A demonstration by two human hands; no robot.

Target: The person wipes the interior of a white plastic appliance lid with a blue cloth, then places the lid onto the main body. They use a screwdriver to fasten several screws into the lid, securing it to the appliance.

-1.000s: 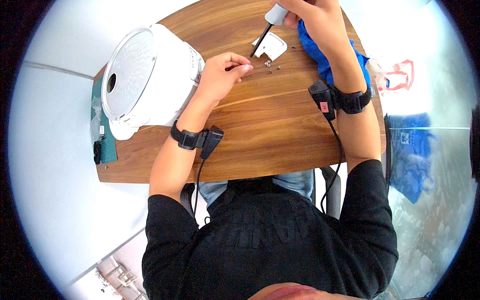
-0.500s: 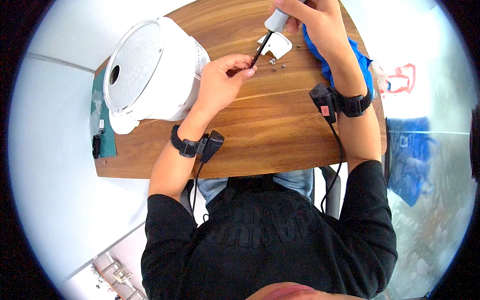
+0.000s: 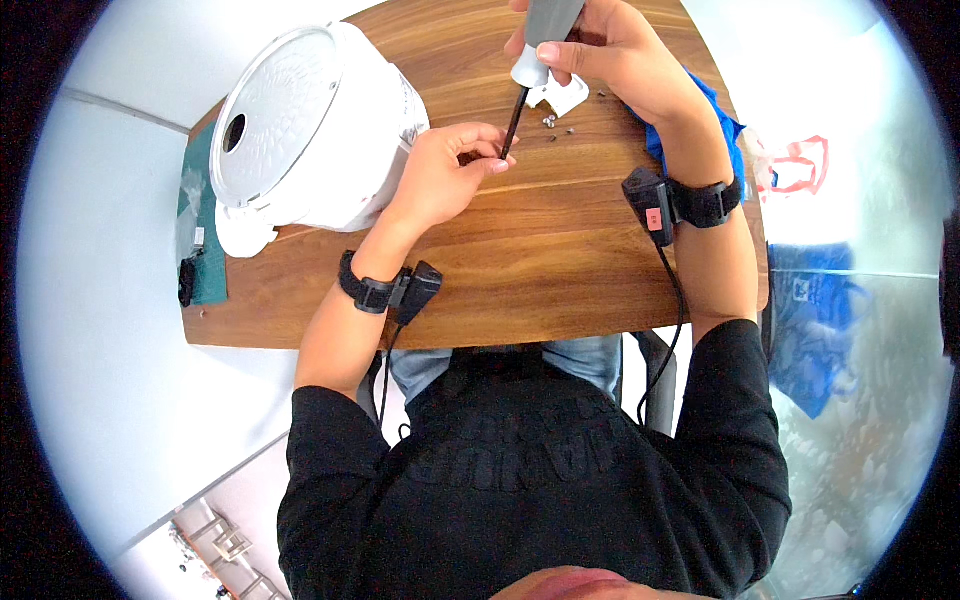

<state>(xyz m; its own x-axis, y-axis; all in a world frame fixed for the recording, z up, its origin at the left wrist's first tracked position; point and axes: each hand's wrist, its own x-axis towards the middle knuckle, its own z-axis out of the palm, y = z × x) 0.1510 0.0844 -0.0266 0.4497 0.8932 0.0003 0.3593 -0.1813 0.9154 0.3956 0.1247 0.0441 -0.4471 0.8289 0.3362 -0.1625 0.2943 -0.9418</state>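
Observation:
My right hand (image 3: 600, 45) is closed around the grey handle of a screwdriver (image 3: 515, 122), its black shaft slanting down to the left. At the shaft's tip, the thumb and fingers of my left hand (image 3: 442, 172) are pinched together. What small thing they hold there is too small to make out. Just beyond the shaft, a small white plastic part (image 3: 566, 96) lies on the wooden table, partly hidden by my right hand. Several small metal screws (image 3: 550, 121) are scattered near it. Left of my left hand rests a large white rounded appliance (image 3: 385, 150) with a pale grey disc-shaped face and a dark round hole.
A blue cloth (image 3: 655, 145) lies at the table's right side, partly under my right forearm. On the left edge, a green mat (image 3: 208, 270) carries clear plastic and a small black item. The wooden table (image 3: 560, 270) has a curved edge. A blue bag (image 3: 815, 330) is beyond its right side.
The screwdriver stands steeper, its handle moved left and toward me with my right hand. My left hand has lowered slightly with the tip, still pinched. The whole view has shifted a little.

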